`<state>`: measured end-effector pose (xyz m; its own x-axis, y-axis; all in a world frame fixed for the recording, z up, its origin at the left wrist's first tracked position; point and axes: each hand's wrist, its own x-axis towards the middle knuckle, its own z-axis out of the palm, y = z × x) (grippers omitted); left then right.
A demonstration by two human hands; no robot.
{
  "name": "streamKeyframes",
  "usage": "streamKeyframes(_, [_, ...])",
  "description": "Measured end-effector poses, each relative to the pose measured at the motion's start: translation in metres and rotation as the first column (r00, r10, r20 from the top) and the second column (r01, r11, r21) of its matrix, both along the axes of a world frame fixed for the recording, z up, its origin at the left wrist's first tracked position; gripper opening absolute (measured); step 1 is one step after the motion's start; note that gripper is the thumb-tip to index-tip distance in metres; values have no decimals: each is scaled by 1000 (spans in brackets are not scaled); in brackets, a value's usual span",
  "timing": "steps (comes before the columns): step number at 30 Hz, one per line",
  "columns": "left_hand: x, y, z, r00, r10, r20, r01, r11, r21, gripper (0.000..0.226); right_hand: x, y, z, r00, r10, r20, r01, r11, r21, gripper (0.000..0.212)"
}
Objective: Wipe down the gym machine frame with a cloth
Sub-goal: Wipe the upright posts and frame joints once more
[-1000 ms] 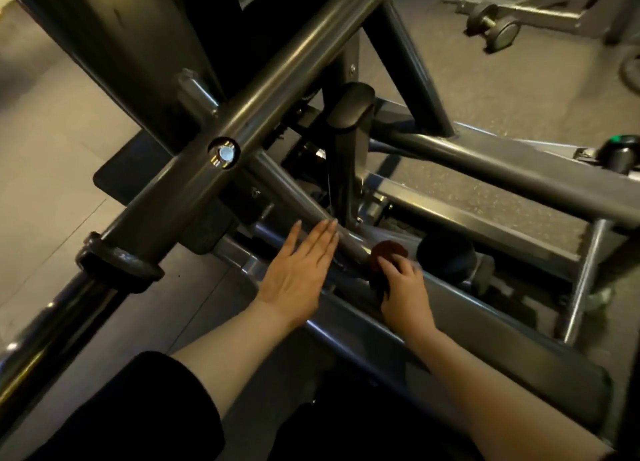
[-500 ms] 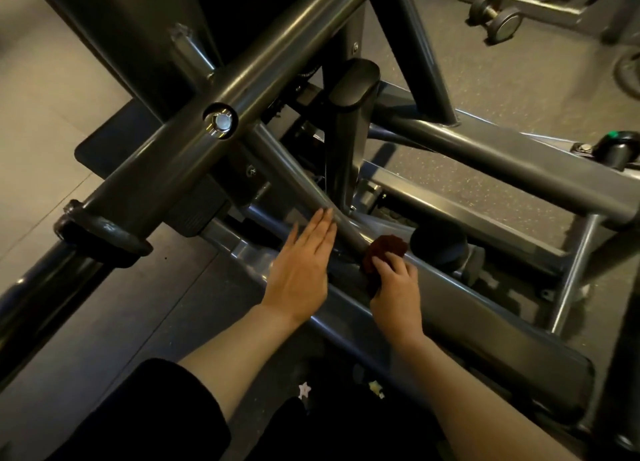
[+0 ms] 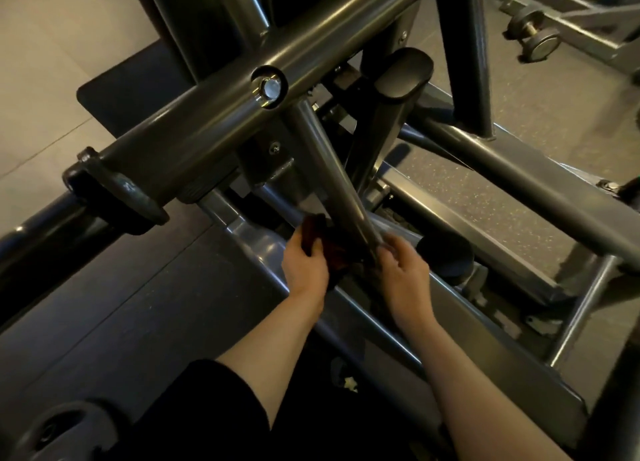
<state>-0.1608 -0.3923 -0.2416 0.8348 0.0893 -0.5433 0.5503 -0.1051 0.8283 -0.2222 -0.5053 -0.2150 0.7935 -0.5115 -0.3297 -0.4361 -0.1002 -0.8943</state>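
Observation:
The dark grey gym machine frame fills the view, with a slanting tube running down to a low rail. A dark red cloth is bunched at the foot of that tube. My left hand grips the cloth's left end, just left of the tube. My right hand is to the right of the tube, its curled fingers pinching the cloth's other end at the tube's base. Part of the cloth is hidden behind the tube and my fingers.
A black capped upright post stands just behind my hands, and a black round bumper sits to their right. A thick bar with a black collar crosses at the left. Another machine with rollers stands at the far right on speckled flooring.
My left hand went from lying flat on the tube to gripping the cloth, which moved left across the tube's foot. My right hand shifted slightly right. The view tilted closer.

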Motion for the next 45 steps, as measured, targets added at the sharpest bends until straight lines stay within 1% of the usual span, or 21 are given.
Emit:
streamKeyframes(2, [3, -12, 1, 994, -102, 42, 101, 994, 29, 35, 9, -9, -5, 994, 95, -54, -94, 995, 23, 42])
streamKeyframes(4, [0, -23, -2, 987, -137, 85, 123, 981, 150, 31, 16, -11, -10, 981, 166, -104, -163, 986, 34, 45])
streamKeyframes(6, [-8, -26, -7, 985, -117, 131, 88, 975, 205, 26, 17, -10, -17, 980, 159, -121, -159, 987, 9, 44])
streamKeyframes(9, [-24, -24, -9, 971, -179, 155, 143, 965, 219, 26, 14, -14, -22, 984, 140, -111, -140, 990, 14, 43])
streamKeyframes(12, [-37, -27, -5, 966, -220, 133, 196, 964, 178, 21, 12, -14, -21, 982, 164, -98, -165, 986, 0, 46])
streamKeyframes(14, [-41, -30, 1, 976, -211, 62, 201, 970, 136, 18, 11, -11, -21, 975, 194, -109, -195, 981, 2, 54])
streamKeyframes(17, [-46, -29, 9, 984, -179, 2, 179, 984, 4, 18, 4, -6, -17, 970, 224, -94, -221, 974, 42, 54])
streamKeyframes(20, [-53, -28, 17, 995, -93, -39, 84, 980, -178, 28, -6, 1, -13, 991, 132, -20, -128, 985, 115, 44])
streamKeyframes(23, [-57, -28, 22, 991, -111, -76, 88, 962, -258, 26, -14, 2, -17, 997, 58, -59, -53, 994, 96, 43])
streamKeyframes(24, [-55, -29, 24, 989, -144, -46, 131, 969, -209, 24, -15, -2, -18, 997, 17, -78, -9, 995, 100, 41])
streamKeyframes(26, [-46, -29, 28, 977, -202, 72, 198, 979, 54, 11, -14, -15, -20, 994, -40, -99, 51, 993, 104, 39])
streamKeyframes(27, [-39, -26, 30, 974, -189, 128, 170, 975, 145, 14, -13, -22, -20, 994, -57, -93, 65, 995, 81, 39])
streamKeyframes(28, [-27, -27, 32, 974, -156, 166, 125, 975, 186, 26, -9, -31, -20, 994, -90, -69, 93, 994, 54, 40])
streamKeyframes(31, [7, -32, 35, 983, -75, 166, 50, 987, 151, 69, 10, -52, -17, 990, -142, 12, 142, 989, -35, 41])
streamKeyframes(32, [16, -38, 34, 983, -89, 162, 63, 985, 159, 79, 19, -57, -15, 991, -127, 38, 128, 991, -23, 40])
streamKeyframes(34, [27, -52, 31, 979, -100, 175, 76, 987, 144, 85, 37, -65, -17, 997, -31, 67, 24, 993, 112, 31])
streamKeyframes(36, [27, -59, 25, 980, -86, 181, 72, 994, 81, 83, 51, -64, -18, 981, 187, 40, -191, 946, 260, 21])
streamKeyframes(37, [27, -60, 24, 978, -90, 186, 78, 994, 70, 82, 57, -66, -19, 960, 280, 27, -273, 908, 318, 22])
streamKeyframes(39, [27, -59, 19, 975, -112, 192, 97, 992, 84, 81, 72, -69, -19, 944, 328, -20, -292, 866, 407, 24])
streamKeyframes(41, [28, -59, 19, 973, -111, 202, 95, 992, 86, 78, 92, -71, -17, 927, 373, -45, -316, 840, 441, 26])
streamKeyframes(45, [27, -63, 25, 962, -98, 256, 65, 988, 137, 70, 120, -62, -20, 838, 545, 24, -487, 728, 483, 37])
